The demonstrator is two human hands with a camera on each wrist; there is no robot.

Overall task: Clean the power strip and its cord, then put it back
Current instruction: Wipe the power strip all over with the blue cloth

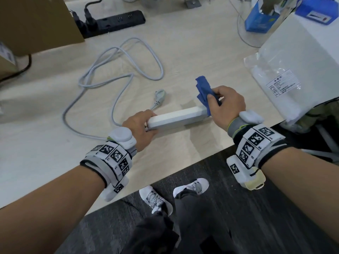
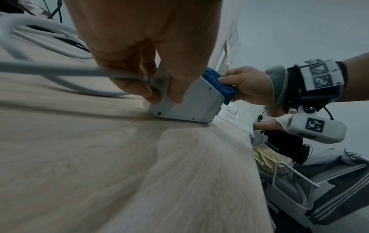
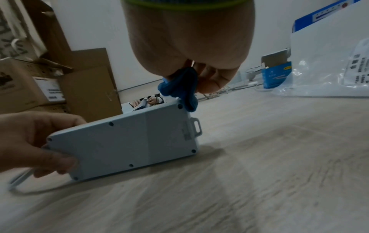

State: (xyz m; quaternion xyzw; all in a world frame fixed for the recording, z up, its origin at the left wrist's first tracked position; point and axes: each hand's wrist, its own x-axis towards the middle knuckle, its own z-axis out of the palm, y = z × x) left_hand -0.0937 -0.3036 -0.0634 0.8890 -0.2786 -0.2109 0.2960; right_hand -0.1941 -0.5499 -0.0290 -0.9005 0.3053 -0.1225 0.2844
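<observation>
Strip [image 1: 176, 117] stands on its long edge on the table [image 1: 45, 158] near the front edge, back face toward the person. Left hand [image 1: 140, 128] grips the cord end, fingers curled round it, thumb on the back face. Right hand [image 1: 226, 105] pinches a blue cloth [image 1: 202, 92] over the strip's far top corner, fingers curled round the cloth. Cord [image 1: 117, 70] runs from the left end and lies in loose loops behind, plug [image 1: 159, 96] lying just behind the strip. Black strip [image 1: 117, 22] and cardboard box [image 1: 36, 24] sit at the far left, plastic bag [image 1: 286, 77] on the right.
</observation>
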